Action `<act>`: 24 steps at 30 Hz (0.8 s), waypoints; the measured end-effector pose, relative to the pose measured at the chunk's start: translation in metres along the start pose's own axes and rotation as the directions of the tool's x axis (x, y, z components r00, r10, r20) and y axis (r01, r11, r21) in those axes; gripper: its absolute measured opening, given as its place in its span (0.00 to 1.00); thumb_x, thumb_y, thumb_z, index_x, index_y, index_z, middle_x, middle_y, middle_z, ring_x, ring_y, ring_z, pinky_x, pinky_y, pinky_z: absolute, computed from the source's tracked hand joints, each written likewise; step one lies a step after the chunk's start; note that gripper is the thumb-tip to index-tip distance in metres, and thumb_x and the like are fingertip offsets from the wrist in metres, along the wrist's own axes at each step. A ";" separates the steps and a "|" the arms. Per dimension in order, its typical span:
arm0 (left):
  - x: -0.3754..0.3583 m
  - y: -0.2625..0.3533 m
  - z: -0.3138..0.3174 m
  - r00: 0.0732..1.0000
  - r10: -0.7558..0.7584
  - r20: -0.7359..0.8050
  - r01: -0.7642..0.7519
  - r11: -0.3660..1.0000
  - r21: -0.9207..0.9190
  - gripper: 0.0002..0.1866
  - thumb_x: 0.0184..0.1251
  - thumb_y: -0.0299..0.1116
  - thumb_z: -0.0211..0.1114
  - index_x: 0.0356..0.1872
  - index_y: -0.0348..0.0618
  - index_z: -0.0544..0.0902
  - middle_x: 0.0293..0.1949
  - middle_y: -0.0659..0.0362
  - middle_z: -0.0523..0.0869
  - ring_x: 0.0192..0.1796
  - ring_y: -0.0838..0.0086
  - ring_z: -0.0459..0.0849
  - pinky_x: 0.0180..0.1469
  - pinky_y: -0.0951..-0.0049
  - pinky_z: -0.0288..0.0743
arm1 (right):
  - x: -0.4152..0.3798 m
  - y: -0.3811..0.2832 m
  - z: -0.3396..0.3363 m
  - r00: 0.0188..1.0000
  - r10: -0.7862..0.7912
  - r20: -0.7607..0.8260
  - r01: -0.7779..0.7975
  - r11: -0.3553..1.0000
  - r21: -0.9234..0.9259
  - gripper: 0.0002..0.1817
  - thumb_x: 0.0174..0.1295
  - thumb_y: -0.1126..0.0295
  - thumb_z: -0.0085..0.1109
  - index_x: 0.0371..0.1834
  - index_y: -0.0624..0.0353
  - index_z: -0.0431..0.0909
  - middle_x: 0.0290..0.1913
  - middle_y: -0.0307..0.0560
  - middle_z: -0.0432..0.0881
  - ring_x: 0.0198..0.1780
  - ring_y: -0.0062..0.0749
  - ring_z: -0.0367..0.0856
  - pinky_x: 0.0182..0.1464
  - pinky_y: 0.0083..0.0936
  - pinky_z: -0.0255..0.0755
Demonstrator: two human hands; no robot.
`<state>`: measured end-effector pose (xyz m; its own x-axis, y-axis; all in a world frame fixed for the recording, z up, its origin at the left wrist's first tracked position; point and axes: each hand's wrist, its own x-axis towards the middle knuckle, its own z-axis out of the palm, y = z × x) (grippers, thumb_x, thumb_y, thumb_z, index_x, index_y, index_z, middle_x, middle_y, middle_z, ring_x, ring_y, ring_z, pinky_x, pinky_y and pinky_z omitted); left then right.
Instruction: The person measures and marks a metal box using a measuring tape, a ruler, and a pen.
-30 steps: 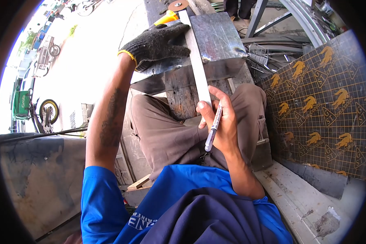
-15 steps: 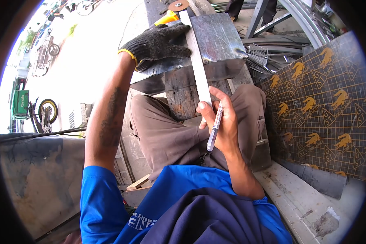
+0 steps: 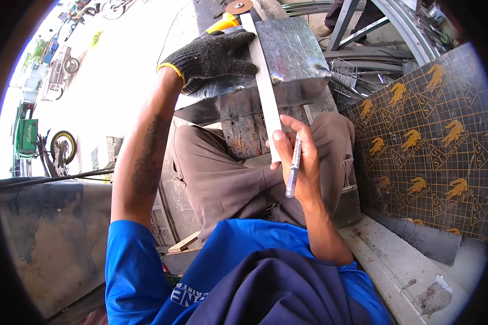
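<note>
A long pale flat strip (image 3: 264, 86), perhaps a steel ruler, lies across a shiny sheet-metal box (image 3: 295, 49) and extends toward my lap. My left hand (image 3: 214, 57), in a dark knit glove with a yellow cuff, rests on the metal with its fingers stretched out and spread against the strip's left edge. Bare, my right hand (image 3: 302, 157) pinches the strip's near end between thumb and fingers. A marker pen (image 3: 294, 168) is held in that same hand, its grey end pointing down toward me.
Behind my left hand lies a yellow tool (image 3: 222, 24), by a brown disc (image 3: 238, 7). Weathered timber (image 3: 244, 132) supports the box. A printed board (image 3: 423, 146) leans at right. Metal lengths (image 3: 368, 54) are piled beyond, near another person's legs (image 3: 366, 21).
My right hand has shifted slightly, its thumb higher along the strip, and the marker pen has moved right and stands steeper. The other person's shoe now shows at the top right.
</note>
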<state>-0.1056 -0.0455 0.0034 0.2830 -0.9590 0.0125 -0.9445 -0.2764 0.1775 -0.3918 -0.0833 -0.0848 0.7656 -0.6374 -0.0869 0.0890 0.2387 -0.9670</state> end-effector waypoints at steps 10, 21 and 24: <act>0.009 -0.002 0.010 0.979 0.084 -0.187 -0.098 0.993 -0.069 0.39 0.55 0.56 0.82 0.63 0.41 0.84 0.54 0.49 0.87 0.58 0.59 0.85 0.63 0.62 0.78 | 0.108 -0.072 -0.005 0.925 -0.379 -0.032 0.364 0.905 -0.219 0.26 0.82 0.48 0.49 0.51 0.60 0.87 0.27 0.36 0.76 0.27 0.17 0.70 0.30 0.22 0.65; 0.011 0.025 -0.020 0.989 -0.131 0.067 0.137 0.987 -0.087 0.41 0.52 0.58 0.82 0.63 0.42 0.84 0.53 0.49 0.89 0.58 0.59 0.86 0.61 0.63 0.79 | 0.295 -0.039 0.017 0.955 -0.292 0.055 0.284 0.839 -0.464 0.22 0.69 0.48 0.64 0.47 0.58 0.84 0.35 0.41 0.92 0.33 0.18 0.85 0.36 0.22 0.81; 0.012 0.021 -0.012 0.993 -0.114 0.029 0.115 0.992 -0.052 0.42 0.53 0.59 0.82 0.64 0.43 0.84 0.54 0.49 0.89 0.58 0.58 0.86 0.62 0.62 0.79 | 0.298 -0.030 0.017 0.965 -0.250 0.076 0.260 0.881 -0.395 0.22 0.68 0.48 0.64 0.46 0.58 0.85 0.34 0.41 0.92 0.30 0.19 0.86 0.36 0.22 0.81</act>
<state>-0.1197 -0.0617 0.0191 0.3836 -0.9228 -0.0365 -0.8957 -0.3814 0.2286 -0.1553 -0.2676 -0.0772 0.7648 -0.6197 0.1764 0.0253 -0.2447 -0.9693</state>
